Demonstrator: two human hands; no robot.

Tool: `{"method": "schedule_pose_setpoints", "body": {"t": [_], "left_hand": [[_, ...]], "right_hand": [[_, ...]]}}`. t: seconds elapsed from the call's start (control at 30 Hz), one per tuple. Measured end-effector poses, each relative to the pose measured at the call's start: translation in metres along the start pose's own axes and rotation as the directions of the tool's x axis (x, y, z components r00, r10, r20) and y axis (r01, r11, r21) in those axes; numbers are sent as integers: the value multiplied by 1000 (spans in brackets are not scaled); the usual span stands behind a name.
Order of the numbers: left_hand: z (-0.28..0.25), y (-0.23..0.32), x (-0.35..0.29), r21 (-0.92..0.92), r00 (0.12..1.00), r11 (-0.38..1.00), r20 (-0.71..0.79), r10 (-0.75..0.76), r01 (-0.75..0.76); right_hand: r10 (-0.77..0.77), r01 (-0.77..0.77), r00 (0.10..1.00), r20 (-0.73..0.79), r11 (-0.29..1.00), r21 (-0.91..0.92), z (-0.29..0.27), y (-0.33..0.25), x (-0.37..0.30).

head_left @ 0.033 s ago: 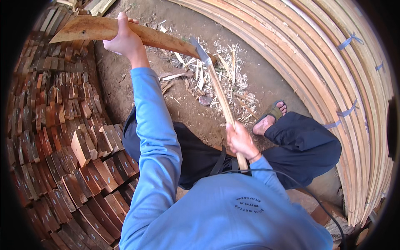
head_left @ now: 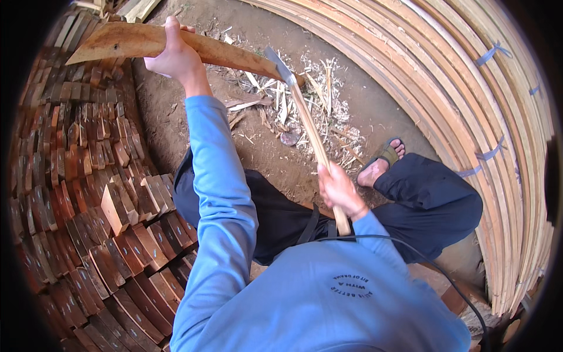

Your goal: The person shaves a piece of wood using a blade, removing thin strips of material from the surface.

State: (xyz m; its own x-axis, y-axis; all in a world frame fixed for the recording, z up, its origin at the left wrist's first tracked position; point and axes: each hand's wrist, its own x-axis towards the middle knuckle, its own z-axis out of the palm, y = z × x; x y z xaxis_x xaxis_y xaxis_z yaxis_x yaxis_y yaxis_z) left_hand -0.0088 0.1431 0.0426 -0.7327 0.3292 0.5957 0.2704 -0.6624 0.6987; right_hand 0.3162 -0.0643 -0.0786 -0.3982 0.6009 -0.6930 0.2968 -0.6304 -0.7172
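My left hand (head_left: 176, 58) is closed around a long, slightly curved piece of wood (head_left: 234, 57), thumb on the near side and fingertips showing over the far edge. Its pointed left end juts past my hand, and its narrower right end hangs over the wood shavings. My right hand (head_left: 341, 190) grips the pale wooden handle of a chopping tool (head_left: 308, 120). The tool's grey metal blade (head_left: 280, 67) lies across the right end of the wood piece in this view. I cannot tell whether the blade touches the wood.
Wood shavings and chips (head_left: 328, 111) litter the dirt ground (head_left: 170, 117). Stacked short wood blocks (head_left: 88, 205) fill the left side. Long planks (head_left: 469, 88), with blue ties, curve along the right. My sandaled foot (head_left: 381, 161) rests near the shavings. A black cable (head_left: 425, 264) crosses my shirt.
The blade has shifted slightly left along the wood piece. My right hand has moved a little and the right sleeve shows nearer the wrist. My left hand keeps its hold.
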Motion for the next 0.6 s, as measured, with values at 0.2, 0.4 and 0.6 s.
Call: {"method": "schedule_pose_setpoints", "body": {"t": [0.2,0.4,0.6], "left_hand": [[-8,-2,6,-26,997,997,2,-71,71],[-3,3,-8,-63,998,997,48,-49,52],[3,8,-16,-116,992,990,108,-66,79]], "right_hand": [[-31,26,999,42,991,132,3,6,-8],[3,-5,999,43,999,48,-11,-1,27],[-21,10,998,52,979,205,-4,12,-10]]}}
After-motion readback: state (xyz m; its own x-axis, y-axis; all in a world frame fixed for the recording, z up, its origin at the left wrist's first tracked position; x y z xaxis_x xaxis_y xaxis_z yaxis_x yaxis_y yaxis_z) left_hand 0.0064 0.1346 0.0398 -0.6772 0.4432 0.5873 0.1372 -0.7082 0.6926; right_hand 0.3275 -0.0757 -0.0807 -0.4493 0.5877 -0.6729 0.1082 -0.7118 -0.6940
